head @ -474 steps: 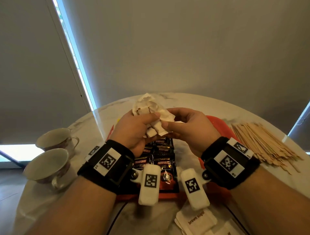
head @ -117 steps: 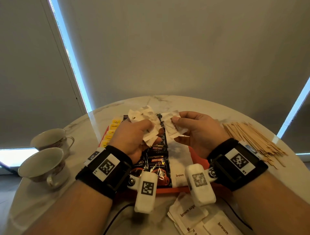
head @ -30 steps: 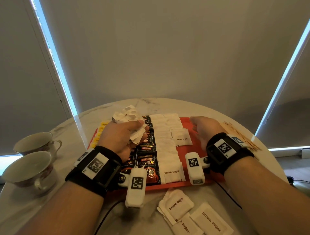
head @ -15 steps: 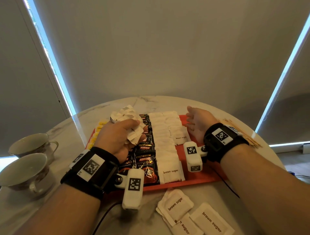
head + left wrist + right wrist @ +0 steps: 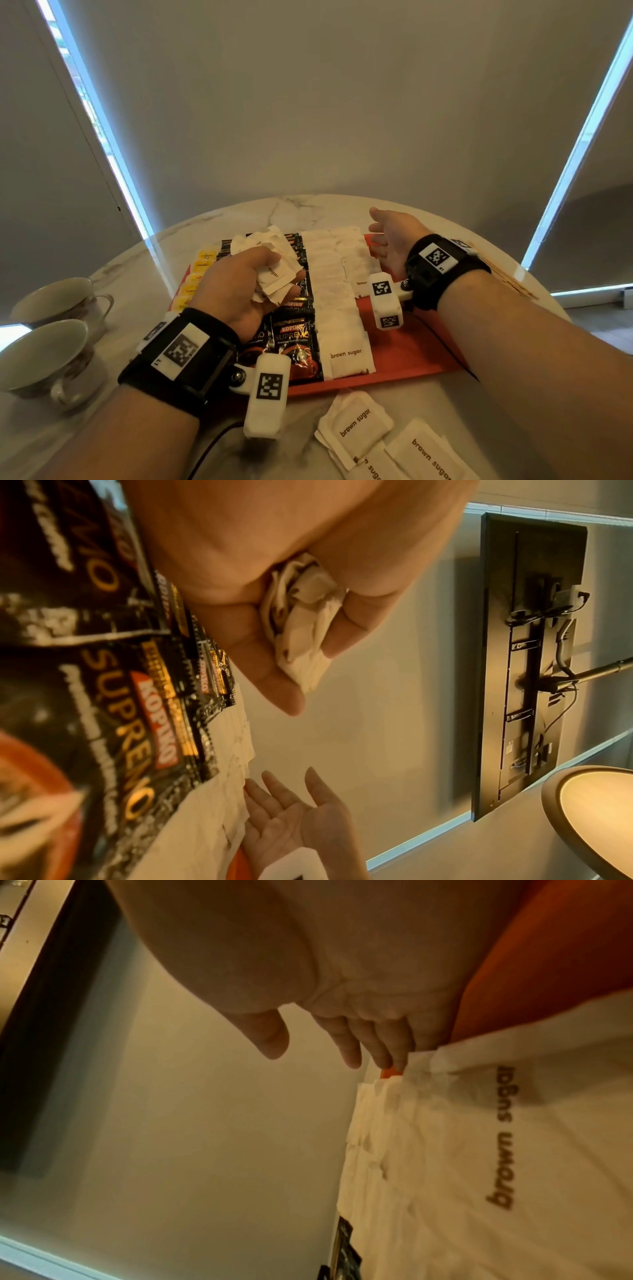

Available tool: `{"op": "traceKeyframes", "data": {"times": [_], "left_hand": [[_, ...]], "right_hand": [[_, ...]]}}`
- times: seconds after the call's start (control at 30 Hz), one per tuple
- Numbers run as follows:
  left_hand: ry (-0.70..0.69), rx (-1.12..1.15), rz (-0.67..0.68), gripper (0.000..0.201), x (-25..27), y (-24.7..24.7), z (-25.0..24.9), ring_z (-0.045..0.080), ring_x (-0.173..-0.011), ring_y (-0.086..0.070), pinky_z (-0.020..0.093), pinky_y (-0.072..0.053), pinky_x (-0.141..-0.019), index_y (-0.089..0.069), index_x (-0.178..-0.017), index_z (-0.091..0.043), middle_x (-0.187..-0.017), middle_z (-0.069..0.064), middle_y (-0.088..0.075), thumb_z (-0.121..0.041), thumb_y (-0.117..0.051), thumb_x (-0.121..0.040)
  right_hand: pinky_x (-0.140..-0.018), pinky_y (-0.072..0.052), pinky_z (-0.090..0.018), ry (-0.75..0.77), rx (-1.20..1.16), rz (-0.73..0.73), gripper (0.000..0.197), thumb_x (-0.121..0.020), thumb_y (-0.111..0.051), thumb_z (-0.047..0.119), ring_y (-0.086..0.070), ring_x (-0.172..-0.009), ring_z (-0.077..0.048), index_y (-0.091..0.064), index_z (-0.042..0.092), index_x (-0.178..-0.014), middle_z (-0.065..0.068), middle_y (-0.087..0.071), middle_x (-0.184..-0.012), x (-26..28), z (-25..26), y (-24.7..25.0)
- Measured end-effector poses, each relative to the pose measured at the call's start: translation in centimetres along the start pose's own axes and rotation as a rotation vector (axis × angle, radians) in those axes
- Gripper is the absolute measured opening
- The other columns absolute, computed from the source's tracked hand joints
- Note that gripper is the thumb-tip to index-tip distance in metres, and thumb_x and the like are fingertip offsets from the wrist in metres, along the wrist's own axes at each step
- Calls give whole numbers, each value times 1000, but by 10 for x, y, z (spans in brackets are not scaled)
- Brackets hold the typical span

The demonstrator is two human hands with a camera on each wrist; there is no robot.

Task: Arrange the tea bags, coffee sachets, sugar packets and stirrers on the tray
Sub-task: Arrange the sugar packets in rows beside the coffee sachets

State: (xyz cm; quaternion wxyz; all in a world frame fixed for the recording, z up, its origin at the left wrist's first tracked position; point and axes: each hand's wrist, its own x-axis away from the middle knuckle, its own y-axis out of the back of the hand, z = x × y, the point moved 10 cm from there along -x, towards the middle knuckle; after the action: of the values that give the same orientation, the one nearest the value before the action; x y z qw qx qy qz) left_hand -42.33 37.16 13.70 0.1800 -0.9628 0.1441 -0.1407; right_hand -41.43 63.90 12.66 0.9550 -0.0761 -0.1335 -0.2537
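Note:
An orange tray [image 5: 411, 356] lies on the marble table. On it run columns of yellow tea bags [image 5: 202, 265], black Kopiko coffee sachets [image 5: 296, 346] and white brown sugar packets [image 5: 337, 308]. My left hand [image 5: 246, 287] hovers over the coffee column and grips a bunch of white sugar packets [image 5: 270, 260], also crumpled in the palm [image 5: 301, 626]. My right hand [image 5: 390, 240] is open with straight fingers above the tray's far right part, holding nothing; the same open hand [image 5: 342, 1045] sits just past the shorter sugar column [image 5: 479, 1150].
Several loose brown sugar packets [image 5: 356, 425] lie on the table in front of the tray. Wooden stirrers [image 5: 507, 281] are heaped to the right, mostly hidden by my right arm. Two teacups [image 5: 44, 356] stand at the left edge.
My right hand has lifted off the sugar column and moved back and right, open and empty. My left hand keeps its bunch of packets in place.

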Motion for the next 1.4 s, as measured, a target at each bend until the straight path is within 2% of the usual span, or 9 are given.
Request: {"op": "traceKeyframes", "data": {"times": [0.2,0.3,0.4,0.57,0.73,0.87,1.03,1.23,1.4], "left_hand": [[-3,-20,39,18,3,-6,-1,37,-84,-79,36,-61,-51,-59,-120,-3,-95,23,-78,-5,-59,-102],[-8,-53,72,16,8,-13,-2,37,-83,-79,39,-64,-56,-63,-116,-3,-94,20,-79,-7,-62,-101],[-4,-90,121,21,13,-18,0,36,-84,-79,38,-64,-55,-62,-122,-5,-98,18,-79,-5,-61,-100],[21,-150,241,26,22,-29,2,37,-85,-78,34,-62,-51,-58,-125,-5,-101,21,-78,2,-54,-101],[-36,-72,103,21,14,-14,-10,36,-83,-79,35,-60,-49,-56,-121,1,-93,24,-78,1,-57,-101],[-53,-2,5,17,11,-2,-14,33,-72,-77,34,-58,-46,-57,-119,0,-86,25,-77,-5,-57,-102],[-56,-86,125,31,17,-20,-13,26,-69,-74,33,-59,-48,-67,-117,-5,-91,19,-78,-29,-68,-97],[-147,-119,105,35,17,-15,-19,27,-75,-77,28,-56,-47,-67,-121,-1,-100,19,-79,-2,-77,-87],[-194,-112,77,30,17,-14,-22,29,-80,-78,32,-61,-52,-66,-119,-2,-100,17,-79,-5,-75,-90]], "right_hand": [[-107,-45,-49,145,51,-129,46,-89,-68,43,-60,-117,-29,-65,15,-125,-7,-64,-129,17,17,7],[-102,-51,-40,238,-22,64,31,-95,-69,25,-67,-113,-22,-67,7,-120,-7,-71,-118,54,23,-30],[-88,-56,-36,240,12,313,20,-92,-73,22,-71,-94,-20,-73,7,-105,-9,-76,-103,91,13,-71],[-73,-56,-35,286,64,269,9,-90,-76,18,-66,-73,-17,-70,12,-85,-4,-71,-79,98,5,-70],[-63,-61,-32,245,-173,258,7,-100,-62,10,-71,-66,-17,-62,8,-93,-7,-75,-80,100,8,-67],[-61,-58,-31,333,3,246,7,-101,-61,13,-69,-65,-14,-67,10,-101,0,-73,-77,103,12,-70],[-63,-56,-31,461,201,216,7,-96,-69,19,-62,-65,-14,-73,13,-97,-1,-71,-77,105,19,-69],[-57,-55,-25,519,200,185,8,-91,-75,19,-58,-59,-14,-75,13,-96,-5,-71,-75,111,26,-66],[-62,-58,-29,555,154,45,12,-85,-81,24,-63,-61,-14,-76,16,-92,-9,-74,-82,107,31,-51]]}}
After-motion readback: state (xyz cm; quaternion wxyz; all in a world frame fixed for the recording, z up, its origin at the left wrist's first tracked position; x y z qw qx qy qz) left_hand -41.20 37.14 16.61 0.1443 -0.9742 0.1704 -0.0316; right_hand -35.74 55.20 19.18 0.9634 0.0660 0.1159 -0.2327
